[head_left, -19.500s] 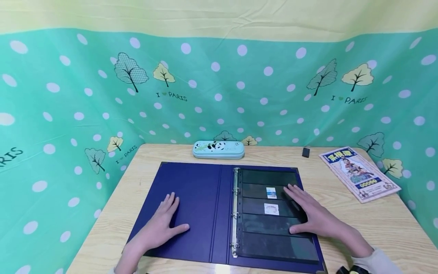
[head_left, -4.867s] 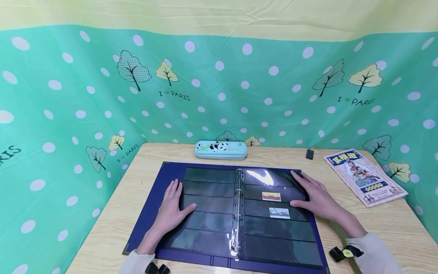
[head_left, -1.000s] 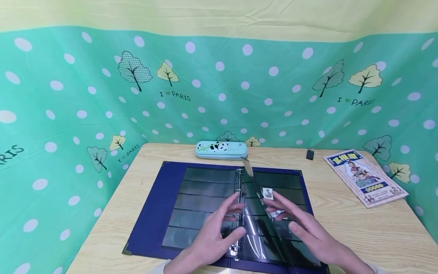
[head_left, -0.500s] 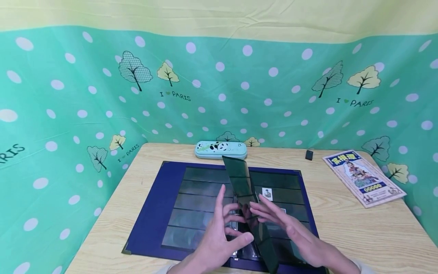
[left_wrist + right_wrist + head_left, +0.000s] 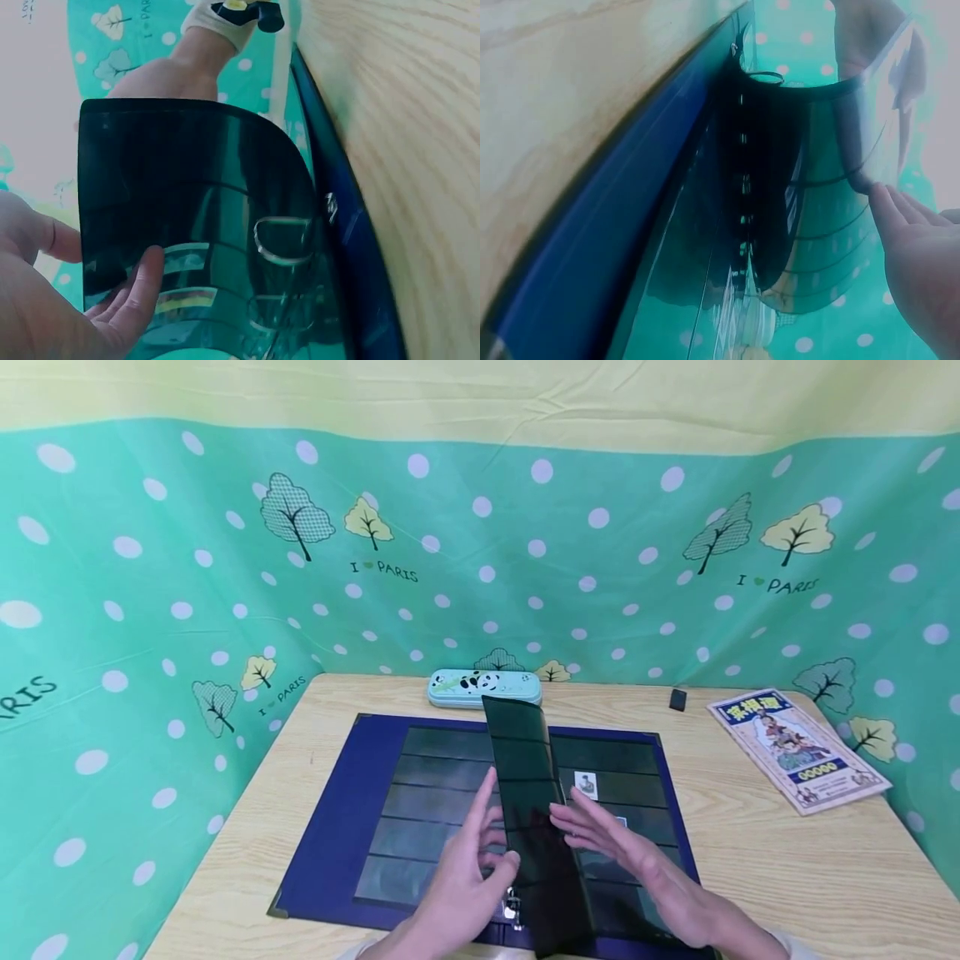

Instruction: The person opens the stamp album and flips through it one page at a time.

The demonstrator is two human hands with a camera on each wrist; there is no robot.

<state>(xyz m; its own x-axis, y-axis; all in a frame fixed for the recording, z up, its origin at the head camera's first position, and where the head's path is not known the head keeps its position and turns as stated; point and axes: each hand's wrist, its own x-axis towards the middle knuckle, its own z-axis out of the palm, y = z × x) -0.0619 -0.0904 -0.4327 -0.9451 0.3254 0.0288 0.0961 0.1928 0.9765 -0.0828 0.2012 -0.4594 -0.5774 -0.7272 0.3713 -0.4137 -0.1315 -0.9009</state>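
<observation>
While page (image 5: 525, 760) stands bent upright off album (image 5: 341, 827), head view worries us: could flop back if left hand (image 5: 465, 877) loses its free edge. Right hand (image 5: 652, 868) spread, fingers straight, touching page.

Left wrist view: left thumb and fingers pinch edge lightly; stamps (image 5: 186, 298) could slide out if strips gape.

Right wrist view: right fingertips press page; shove too hard, we'd get crease.

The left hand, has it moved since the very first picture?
Yes. In the head view, the left hand has moved right: it was left of the blue pencil case, and now it's in line with it, nearer the person.
</observation>
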